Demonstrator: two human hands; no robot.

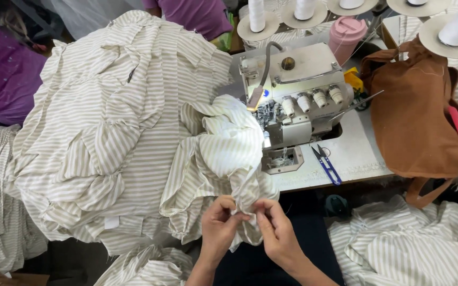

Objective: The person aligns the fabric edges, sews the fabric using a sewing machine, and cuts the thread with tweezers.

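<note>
Left hand: the left hand (219, 222) was closed, thumb and fingers pinching a fold of the striped garment piece (223, 153) at its lower edge.
Right hand: the right hand (276, 228) was closed in a pinch on the same edge, just beside the left, fingertips nearly touching.
Piece in hand: it hung between the two hands and ran up and away from them toward the sewing machine (292, 95), bunched against the needle area.
Done so far: judging by the heap, the big pile of striped pieces (102, 127) to the left of the hands looked already sewn, though seams could not be made out.
Left to do: more striped fabric (409, 243) lay low to the right of the hands.
Further out: blue thread snips (325, 163) lay beyond the right hand, with a brown bag (414, 116) farther right.
</note>
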